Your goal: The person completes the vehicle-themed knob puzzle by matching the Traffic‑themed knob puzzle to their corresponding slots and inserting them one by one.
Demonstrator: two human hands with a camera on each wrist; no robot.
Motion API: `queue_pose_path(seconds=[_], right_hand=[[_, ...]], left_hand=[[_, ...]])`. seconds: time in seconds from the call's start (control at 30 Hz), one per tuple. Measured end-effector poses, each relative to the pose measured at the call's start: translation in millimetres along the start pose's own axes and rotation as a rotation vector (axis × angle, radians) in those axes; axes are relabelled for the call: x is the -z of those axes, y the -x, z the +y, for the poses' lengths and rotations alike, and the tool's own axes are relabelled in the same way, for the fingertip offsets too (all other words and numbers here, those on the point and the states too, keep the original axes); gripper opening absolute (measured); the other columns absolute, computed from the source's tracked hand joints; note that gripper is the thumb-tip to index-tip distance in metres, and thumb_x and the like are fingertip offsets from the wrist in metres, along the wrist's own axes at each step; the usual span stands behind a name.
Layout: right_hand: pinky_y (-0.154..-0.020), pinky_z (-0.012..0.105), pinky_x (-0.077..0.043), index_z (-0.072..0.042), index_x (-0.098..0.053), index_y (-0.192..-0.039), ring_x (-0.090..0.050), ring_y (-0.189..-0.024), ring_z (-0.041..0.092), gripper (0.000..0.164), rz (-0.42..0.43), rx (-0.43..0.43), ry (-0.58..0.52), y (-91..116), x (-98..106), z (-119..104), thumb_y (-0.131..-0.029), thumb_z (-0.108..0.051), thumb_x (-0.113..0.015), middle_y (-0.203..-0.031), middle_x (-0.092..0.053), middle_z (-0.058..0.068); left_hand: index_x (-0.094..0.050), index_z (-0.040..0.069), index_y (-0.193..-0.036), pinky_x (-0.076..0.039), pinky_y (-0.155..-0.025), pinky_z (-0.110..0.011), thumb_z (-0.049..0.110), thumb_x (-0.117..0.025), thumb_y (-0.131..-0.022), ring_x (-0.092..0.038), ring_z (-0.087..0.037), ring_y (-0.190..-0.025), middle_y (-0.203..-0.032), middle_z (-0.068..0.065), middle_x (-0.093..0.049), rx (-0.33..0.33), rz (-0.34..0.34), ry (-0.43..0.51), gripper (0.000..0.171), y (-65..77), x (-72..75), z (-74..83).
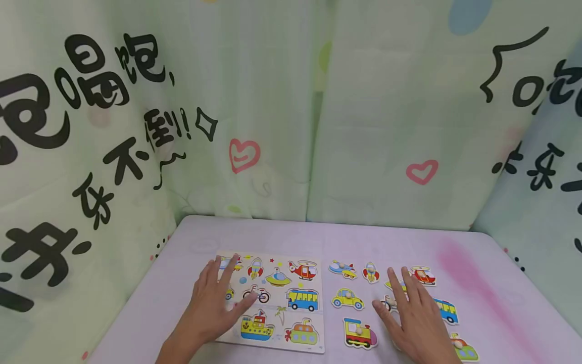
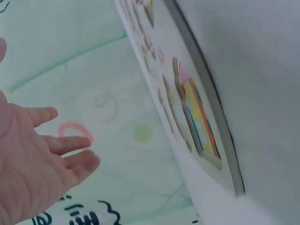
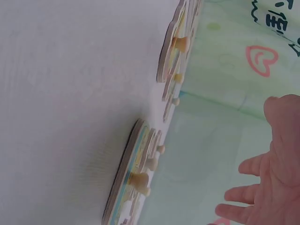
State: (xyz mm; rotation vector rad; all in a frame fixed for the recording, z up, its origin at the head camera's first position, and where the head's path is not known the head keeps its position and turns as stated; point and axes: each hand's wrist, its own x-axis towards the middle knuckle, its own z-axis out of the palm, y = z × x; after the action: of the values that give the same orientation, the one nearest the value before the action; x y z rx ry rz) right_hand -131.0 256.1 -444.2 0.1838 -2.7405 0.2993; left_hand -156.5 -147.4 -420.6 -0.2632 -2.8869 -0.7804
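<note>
My left hand [image 1: 211,306] hovers over the left part of a white wooden puzzle board [image 1: 273,349] printed with vehicles, its fingers spread and holding nothing. To the right, my right hand [image 1: 416,321] is spread above loose knobbed puzzle pieces and hides some of them. Nearest to it lie a bus piece [image 1: 447,311], a helicopter piece [image 1: 424,276] and a submarine piece [image 1: 465,349]. Between hand and board are a train piece [image 1: 359,333], a yellow car piece [image 1: 347,299], a plane piece [image 1: 343,269] and a rocket piece [image 1: 371,273]. The left wrist view shows the board's recesses.
A pale table [image 1: 200,240] with a pink smear [image 1: 482,288] at its right carries everything. Light green curtains [image 1: 254,101] with black lettering and hearts stand behind it and at both sides. Wooden knobs [image 3: 139,180] stick up from the pieces.
</note>
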Motion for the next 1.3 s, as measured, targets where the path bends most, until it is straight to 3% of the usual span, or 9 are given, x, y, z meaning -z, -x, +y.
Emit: queue_pose_path(seconds=[0.2, 0.3, 0.57, 0.7, 0.87, 1.0, 1.13, 1.3], right_hand=[[-0.104, 0.067, -0.032, -0.006, -0.034, -0.158, -0.036, -0.136, 0.048, 0.08, 0.012, 0.0, -0.069, 2, 6, -7, -0.098, -0.048, -0.064, -0.156, -0.035, 0.026], [-0.104, 0.067, -0.032, -0.008, -0.033, -0.16, -0.036, -0.137, 0.047, 0.078, 0.014, -0.007, -0.115, 3, 11, -11, -0.099, -0.047, -0.063, -0.156, -0.036, 0.024], [-0.105, 0.066, -0.033, -0.014, -0.027, -0.162, -0.036, -0.14, 0.042, 0.076, -0.062, -0.067, -0.214, 9, 25, -20, -0.102, -0.052, -0.055, -0.158, -0.037, 0.02], [-0.104, 0.066, -0.035, -0.016, -0.029, -0.162, -0.038, -0.139, 0.04, 0.072, -0.1, -0.09, -0.234, 13, 28, -22, -0.104, -0.052, -0.052, -0.154, -0.042, 0.018], [-0.102, 0.067, -0.039, -0.018, -0.03, -0.161, -0.043, -0.135, 0.038, 0.07, -0.19, -0.149, -0.259, 17, 30, -22, -0.105, -0.057, -0.044, -0.152, -0.044, 0.016], [-0.102, 0.066, -0.041, -0.015, -0.033, -0.16, -0.045, -0.134, 0.037, 0.069, -0.248, -0.181, -0.291, 18, 31, -22, -0.106, -0.057, -0.04, -0.152, -0.044, 0.016], [-0.103, 0.066, -0.04, -0.014, -0.034, -0.159, -0.046, -0.134, 0.037, 0.07, -0.308, -0.201, -0.315, 20, 32, -22, -0.106, -0.058, -0.04, -0.154, -0.044, 0.017], [-0.103, 0.064, -0.042, -0.014, -0.032, -0.16, -0.05, -0.132, 0.036, 0.07, -0.35, -0.201, -0.331, 22, 35, -21, -0.106, -0.058, -0.04, -0.156, -0.041, 0.016]], left_hand=[[-0.022, 0.01, -0.163, -0.026, -0.111, -0.071, 0.053, -0.055, -0.101, -0.024, -0.047, -0.147, -0.163, -0.023, -0.028, 0.014, -0.021, 0.17, 0.082, 8.4, 25.7, -18.4], [-0.023, 0.008, -0.162, -0.027, -0.11, -0.072, 0.05, -0.05, -0.103, -0.026, -0.046, -0.146, -0.162, -0.022, -0.029, 0.009, -0.022, 0.208, 0.078, 11.6, 32.0, -23.6], [-0.03, 0.013, -0.161, -0.039, -0.104, -0.067, 0.042, -0.043, -0.106, -0.048, -0.045, -0.135, -0.158, -0.023, -0.038, 0.029, -0.035, 0.392, 0.063, 19.7, 32.2, -22.9], [-0.032, 0.015, -0.16, -0.035, -0.106, -0.07, 0.041, -0.038, -0.107, -0.045, -0.045, -0.137, -0.158, -0.022, -0.04, 0.039, -0.064, 0.473, 0.059, 21.7, 32.5, -21.5], [-0.033, 0.013, -0.159, -0.026, -0.11, -0.072, 0.041, -0.033, -0.109, -0.036, -0.045, -0.145, -0.158, -0.022, -0.04, 0.079, -0.115, 0.527, 0.057, 20.5, 33.6, -29.5], [-0.034, 0.011, -0.158, -0.032, -0.11, -0.069, 0.048, -0.032, -0.109, -0.035, -0.047, -0.146, -0.159, -0.023, -0.039, 0.148, -0.182, 0.555, 0.062, 18.1, 32.2, -38.1], [-0.035, 0.008, -0.157, -0.04, -0.107, -0.062, 0.052, -0.033, -0.107, -0.038, -0.046, -0.143, -0.157, -0.024, -0.04, 0.21, -0.227, 0.567, 0.066, 15.5, 31.4, -45.7], [-0.036, 0.006, -0.156, -0.038, -0.106, -0.064, 0.051, -0.03, -0.108, -0.047, -0.045, -0.136, -0.153, -0.028, -0.044, 0.247, -0.26, 0.538, 0.066, 15.2, 34.1, -58.9]])
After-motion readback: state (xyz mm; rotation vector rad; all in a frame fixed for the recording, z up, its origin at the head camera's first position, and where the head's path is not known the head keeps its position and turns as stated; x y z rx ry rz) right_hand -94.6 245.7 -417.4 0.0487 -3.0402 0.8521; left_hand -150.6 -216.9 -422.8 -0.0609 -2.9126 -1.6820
